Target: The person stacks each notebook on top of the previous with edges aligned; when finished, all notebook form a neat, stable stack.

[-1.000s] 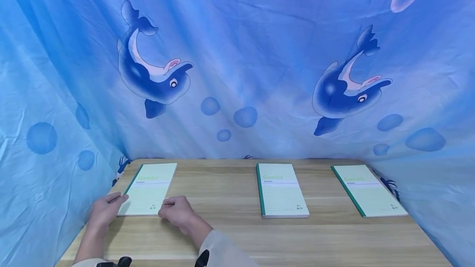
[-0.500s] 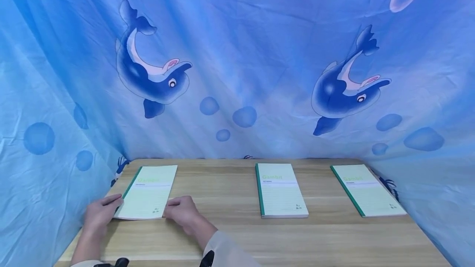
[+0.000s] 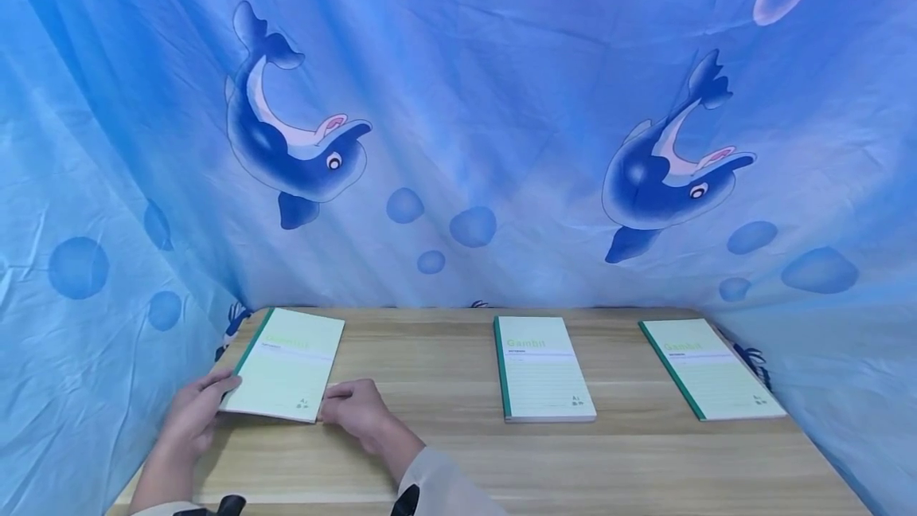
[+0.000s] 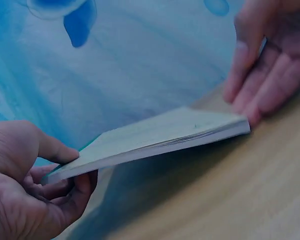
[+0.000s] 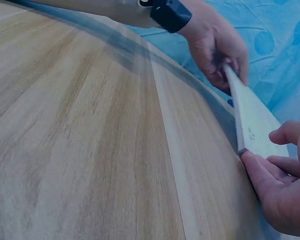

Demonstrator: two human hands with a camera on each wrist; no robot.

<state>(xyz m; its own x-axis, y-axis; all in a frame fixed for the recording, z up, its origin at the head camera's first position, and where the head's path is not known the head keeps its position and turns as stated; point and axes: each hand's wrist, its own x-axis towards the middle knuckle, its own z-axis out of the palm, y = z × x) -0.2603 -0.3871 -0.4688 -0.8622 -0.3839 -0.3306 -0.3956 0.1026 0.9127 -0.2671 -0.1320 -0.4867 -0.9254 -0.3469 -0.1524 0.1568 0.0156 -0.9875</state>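
Held notebook: A pale green-white notebook (image 3: pixel 290 365) with a dark green spine (image 3: pixel 255 341), faint green lettering and small marks at its lower right corner, is tilted at the table's far left, its near edge raised and casting a shadow below. Whether its far edge touches the wood cannot be told.
Left hand: The person's left hand (image 3: pixel 195 412) grips the spine side near the front corner, thumb on the cover, fingers curled beneath.
Right hand: The right hand (image 3: pixel 358 414) touches the opposite front corner with extended fingertips, thumb apart from the cover.
Other notebooks: A middle notebook (image 3: pixel 544 369), marked "Gambit," and a right notebook (image 3: pixel 712 369) lie flat, spines to the left, well apart.
In the way: The right hand sits between the held notebook and the middle one; the left thumb hides a bit of spine.
Setting: A wood-grain table (image 3: pixel 458 468) meets a blue dolphin-print cloth (image 3: pixel 458 102).
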